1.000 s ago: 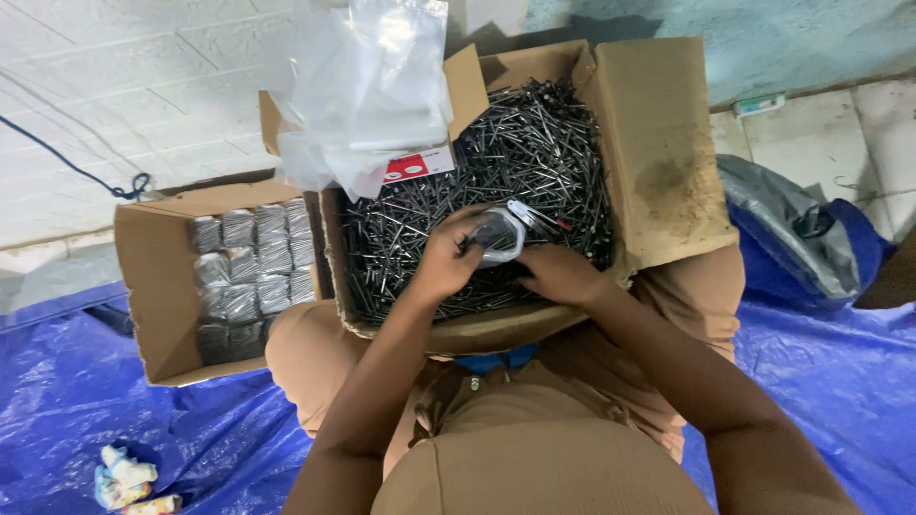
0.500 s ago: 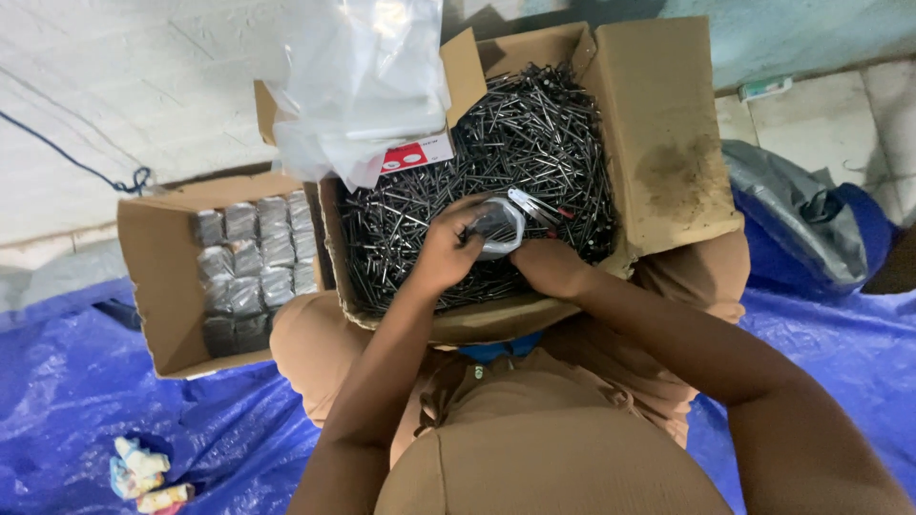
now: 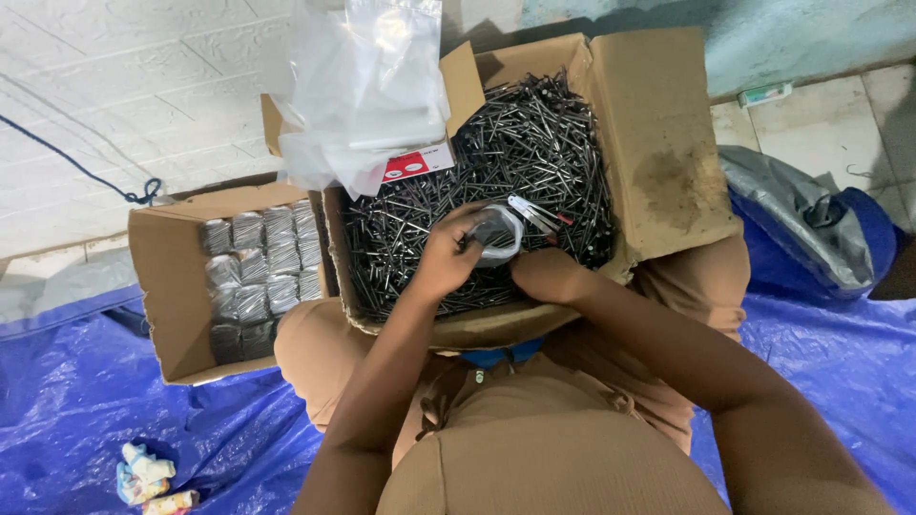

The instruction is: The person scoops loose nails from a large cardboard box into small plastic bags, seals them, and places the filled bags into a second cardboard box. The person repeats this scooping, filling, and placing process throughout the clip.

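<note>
Since the earlier frame both hands have shifted slightly, the small clear plastic bag now more open at frame centre. The left hand pinches the bag's rim while the right hand closes on its other side, keeping the mouth wide above the cardboard box of thin, dark metal nails. At left, a second box holds filled, shiny packets.

Two open cardboard boxes: one box of loose nails, too many to count, and one box of packed bags, roughly a dozen visible. One small clear bag between two hands.
</note>
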